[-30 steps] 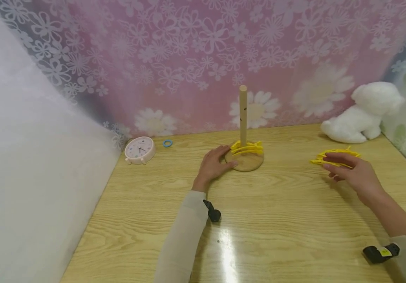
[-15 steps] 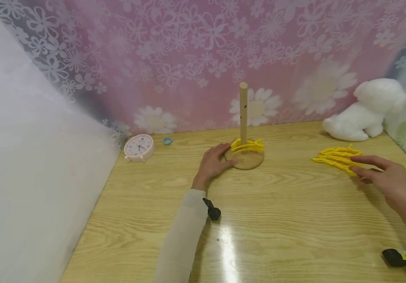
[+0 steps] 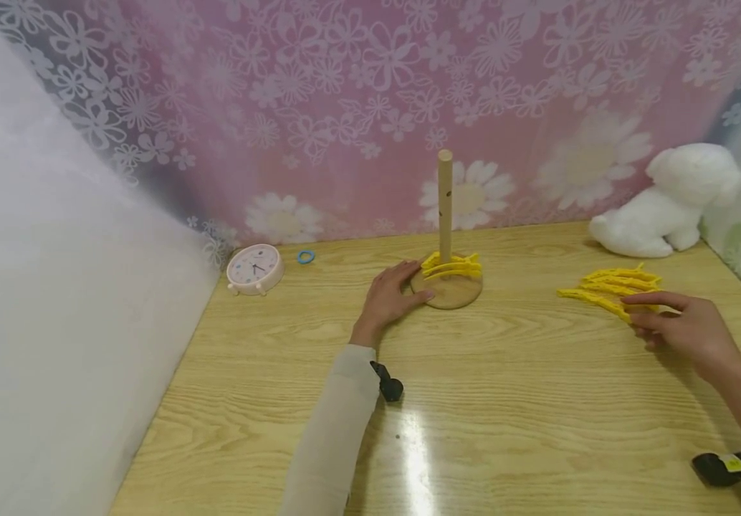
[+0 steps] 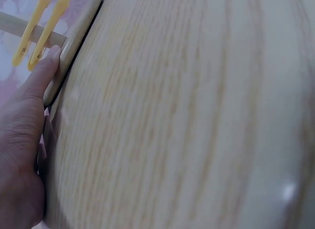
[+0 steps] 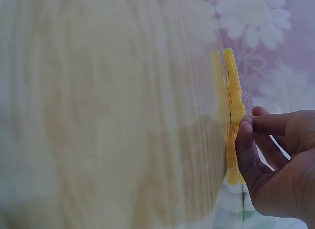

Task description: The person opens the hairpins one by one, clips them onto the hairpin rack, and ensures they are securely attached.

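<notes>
- Gripping the rim at 9 o'clock: your left hand, thumb laid over the edge of a round, flat base of pale wood.
- One upright, round post of pale wood, dark-spotted, standing at the base's 12 o'clock side.
- At least two slim, curved yellow pieces, low at the post; whether they ring it or lean on it, you cannot tell.
- Well apart, at 3 o'clock from the base: a cluster of similar slim yellow pieces on the tabletop of light wood grain.
- Your right hand, at the cluster's 4 o'clock: thumb and forefinger pinching the nearest curved yellow piece, whose far end points towards 10 o'clock.
- At 9 o'clock from the base: one round, pale pink alarm clock; beside it, towards 3 o'clock, one small blue ring.
- At 2 o'clock: one seated white plush animal.
- At 12 o'clock, behind everything: pink cloth with white flowers.
</notes>
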The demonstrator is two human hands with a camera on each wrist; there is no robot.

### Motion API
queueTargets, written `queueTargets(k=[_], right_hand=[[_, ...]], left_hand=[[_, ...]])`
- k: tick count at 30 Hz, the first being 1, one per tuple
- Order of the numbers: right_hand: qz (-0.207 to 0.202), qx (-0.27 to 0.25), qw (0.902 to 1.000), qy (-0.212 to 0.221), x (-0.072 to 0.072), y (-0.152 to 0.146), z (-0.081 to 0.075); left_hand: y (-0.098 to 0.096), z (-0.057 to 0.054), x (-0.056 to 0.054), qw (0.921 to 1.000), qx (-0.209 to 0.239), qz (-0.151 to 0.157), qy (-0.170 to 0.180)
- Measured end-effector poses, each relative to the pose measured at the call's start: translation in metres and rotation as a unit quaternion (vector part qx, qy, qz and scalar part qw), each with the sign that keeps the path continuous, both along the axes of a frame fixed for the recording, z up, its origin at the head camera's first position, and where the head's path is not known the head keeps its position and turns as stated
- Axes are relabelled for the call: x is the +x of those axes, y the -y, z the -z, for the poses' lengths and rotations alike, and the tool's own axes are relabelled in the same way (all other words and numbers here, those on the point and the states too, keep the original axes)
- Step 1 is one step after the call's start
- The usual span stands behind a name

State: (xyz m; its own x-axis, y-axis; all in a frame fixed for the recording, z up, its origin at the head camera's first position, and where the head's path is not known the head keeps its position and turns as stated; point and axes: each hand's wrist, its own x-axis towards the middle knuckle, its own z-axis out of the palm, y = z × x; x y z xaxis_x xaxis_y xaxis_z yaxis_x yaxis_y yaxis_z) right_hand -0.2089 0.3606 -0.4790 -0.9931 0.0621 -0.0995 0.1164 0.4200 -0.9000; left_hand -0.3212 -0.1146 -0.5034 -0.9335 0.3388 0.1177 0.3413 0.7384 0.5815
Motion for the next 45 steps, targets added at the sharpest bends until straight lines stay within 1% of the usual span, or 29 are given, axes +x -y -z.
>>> queueTargets(k=[3, 7, 10, 13, 15, 18, 20, 22, 24, 26, 28, 32, 35, 39, 42, 45], right_hand=[[-0.017, -0.004, 0.9998, 0.002, -0.001, 0.006, -0.002], [-0.035, -0.025, 0.9991, 0.000, -0.001, 0.011, -0.005], [-0.035, -0.050, 0.9981, -0.002, 0.000, 0.012, -0.005], [-0.035, -0.054, 0.9979, -0.001, 0.000, 0.011, -0.002], [-0.035, -0.036, 0.9987, -0.003, 0.000, 0.010, 0.001], [-0.038, 0.013, 0.9992, -0.006, -0.001, 0.011, 0.004], [-0.038, 0.056, 0.9977, -0.007, -0.002, 0.014, 0.003], [-0.040, 0.086, 0.9954, -0.006, -0.002, 0.016, 0.001], [-0.041, 0.109, 0.9932, -0.004, -0.003, 0.018, -0.001], [-0.041, 0.114, 0.9927, 0.000, -0.004, 0.019, -0.001], [-0.037, 0.102, 0.9941, 0.004, -0.004, 0.019, 0.000], [-0.022, 0.052, 0.9983, 0.014, -0.002, 0.018, 0.000], [-0.014, 0.036, 0.9993, 0.002, 0.000, 0.019, -0.001], [-0.016, 0.022, 0.9992, -0.028, 0.000, 0.021, -0.002], [-0.018, 0.000, 0.9992, -0.036, 0.000, 0.022, -0.001], [-0.016, -0.007, 0.9993, -0.033, 0.000, 0.023, 0.000]], left_hand=[[0.000, -0.001, 0.000, 1.0000, 0.003, -0.001, 0.002], [-0.001, -0.002, 0.000, 1.0000, 0.001, 0.000, 0.000], [0.000, -0.002, 0.001, 1.0000, -0.002, 0.000, -0.002], [0.000, -0.002, 0.001, 1.0000, -0.005, 0.003, -0.004], [0.000, -0.003, 0.001, 1.0000, -0.007, 0.003, -0.004], [0.000, -0.003, 0.001, 0.9999, -0.009, 0.002, -0.004], [0.000, -0.003, 0.001, 1.0000, -0.009, 0.001, -0.002], [0.001, -0.003, 0.001, 1.0000, -0.009, 0.001, -0.002], [0.001, -0.003, 0.001, 1.0000, -0.008, 0.002, -0.003], [0.001, -0.004, 0.001, 1.0000, -0.006, 0.004, -0.004], [0.001, -0.004, 0.002, 0.9999, -0.004, 0.006, -0.007], [0.000, -0.004, 0.003, 0.9999, -0.001, 0.009, -0.009], [0.000, -0.003, 0.003, 0.9999, -0.002, 0.008, -0.009], [0.000, -0.003, 0.003, 0.9999, 0.001, 0.006, -0.008], [0.001, -0.003, 0.003, 0.9999, 0.003, 0.006, -0.008], [0.001, -0.002, 0.003, 0.9999, 0.002, 0.007, -0.007]])
